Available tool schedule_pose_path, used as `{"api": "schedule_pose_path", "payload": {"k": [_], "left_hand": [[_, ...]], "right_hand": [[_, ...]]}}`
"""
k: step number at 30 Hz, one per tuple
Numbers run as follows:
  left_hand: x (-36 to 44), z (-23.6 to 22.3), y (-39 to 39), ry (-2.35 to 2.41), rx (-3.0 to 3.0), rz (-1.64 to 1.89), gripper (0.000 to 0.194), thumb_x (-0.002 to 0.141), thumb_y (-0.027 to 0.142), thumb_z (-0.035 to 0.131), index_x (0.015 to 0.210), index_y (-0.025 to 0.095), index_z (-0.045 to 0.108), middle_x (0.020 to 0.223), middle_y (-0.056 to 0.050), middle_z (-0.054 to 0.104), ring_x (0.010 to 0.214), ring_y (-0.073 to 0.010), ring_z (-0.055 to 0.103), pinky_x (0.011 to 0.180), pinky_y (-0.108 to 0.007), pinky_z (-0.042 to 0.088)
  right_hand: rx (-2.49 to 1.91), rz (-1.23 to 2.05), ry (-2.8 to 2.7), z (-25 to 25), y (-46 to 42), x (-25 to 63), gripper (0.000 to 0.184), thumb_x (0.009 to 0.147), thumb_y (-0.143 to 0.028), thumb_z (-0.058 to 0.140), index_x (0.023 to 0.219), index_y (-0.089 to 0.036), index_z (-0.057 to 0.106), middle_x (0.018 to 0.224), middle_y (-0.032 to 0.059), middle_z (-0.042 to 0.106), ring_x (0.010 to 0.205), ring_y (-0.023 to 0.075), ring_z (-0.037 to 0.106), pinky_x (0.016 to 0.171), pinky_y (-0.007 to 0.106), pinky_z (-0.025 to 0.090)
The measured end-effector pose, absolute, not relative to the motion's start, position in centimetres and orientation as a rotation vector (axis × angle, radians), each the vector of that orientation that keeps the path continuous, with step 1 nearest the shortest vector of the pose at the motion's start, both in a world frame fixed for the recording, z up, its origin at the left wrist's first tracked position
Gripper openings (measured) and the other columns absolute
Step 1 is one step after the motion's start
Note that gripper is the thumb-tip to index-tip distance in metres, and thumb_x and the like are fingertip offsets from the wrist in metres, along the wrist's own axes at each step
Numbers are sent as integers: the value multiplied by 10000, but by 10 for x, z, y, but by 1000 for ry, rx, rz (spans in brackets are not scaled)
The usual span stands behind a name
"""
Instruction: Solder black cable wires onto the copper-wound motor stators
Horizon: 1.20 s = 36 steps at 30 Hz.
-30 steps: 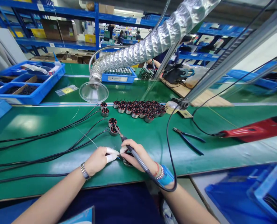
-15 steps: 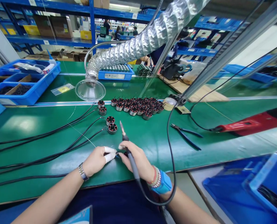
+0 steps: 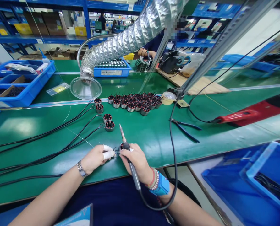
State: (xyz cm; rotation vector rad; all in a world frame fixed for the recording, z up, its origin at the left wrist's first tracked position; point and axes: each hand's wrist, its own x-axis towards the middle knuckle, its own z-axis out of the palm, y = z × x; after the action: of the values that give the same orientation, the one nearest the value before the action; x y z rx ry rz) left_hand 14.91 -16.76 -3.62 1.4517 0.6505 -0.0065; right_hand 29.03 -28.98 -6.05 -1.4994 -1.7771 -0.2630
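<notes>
My left hand (image 3: 97, 158), white covers on its fingertips, is closed in a pinch on thin dark wire ends (image 3: 115, 152). A fine solder wire (image 3: 79, 137) runs into the same hand. My right hand (image 3: 136, 161) grips a soldering iron (image 3: 133, 172), its bare tip pointing up and away from me. A small motor stator (image 3: 121, 146) shows partly behind the iron, at my right fingertips; the iron and fingers hide most of it. Farther off, a stator with cable attached (image 3: 109, 126) sits among others like it, their black cables (image 3: 59, 153) trailing left.
Several loose stators (image 3: 135, 102) stand grouped behind my hands. Cutting pliers (image 3: 185, 130) and a red tool (image 3: 243, 115) lie right. An extraction hose (image 3: 121, 47) ends in a clear funnel (image 3: 85, 88). A blue parts bin (image 3: 33, 97) stands left; a co-worker's arm (image 3: 144, 52) shows behind.
My hands have drawn slightly apart, and the stator and wire ends now show between them. The soldering iron stays in my right hand. The camera view has shifted a little.
</notes>
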Motion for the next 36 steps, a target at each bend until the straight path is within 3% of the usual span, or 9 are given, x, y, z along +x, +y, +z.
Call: {"api": "schedule_pose_path", "payload": {"k": [7, 23, 36], "left_hand": [[149, -35, -167, 669, 1386, -14, 304, 687, 424, 578, 647, 130, 507, 560, 42, 423, 467, -55, 291, 438, -197, 192], [151, -37, -170, 674, 1468, 13, 373, 671, 489, 596, 600, 136, 499, 507, 51, 408, 430, -52, 273, 424, -206, 189], [151, -35, -172, 692, 1491, 23, 307, 683, 424, 572, 603, 136, 502, 507, 51, 405, 436, -58, 280, 427, -211, 194]], "right_hand": [[-1474, -323, -1782, -58, -288, 290, 169, 802, -69, 506, 927, -180, 527, 691, 41, 567, 676, 167, 487, 612, 301, 395], [-1416, -308, -1741, -59, -283, 284, 179, 798, -78, 532, 935, -192, 513, 708, 31, 579, 688, 159, 499, 626, 304, 414], [-1514, -229, -1683, -52, -282, 279, 212, 771, -58, 496, 940, -186, 481, 739, 38, 559, 684, 174, 463, 607, 313, 395]]}}
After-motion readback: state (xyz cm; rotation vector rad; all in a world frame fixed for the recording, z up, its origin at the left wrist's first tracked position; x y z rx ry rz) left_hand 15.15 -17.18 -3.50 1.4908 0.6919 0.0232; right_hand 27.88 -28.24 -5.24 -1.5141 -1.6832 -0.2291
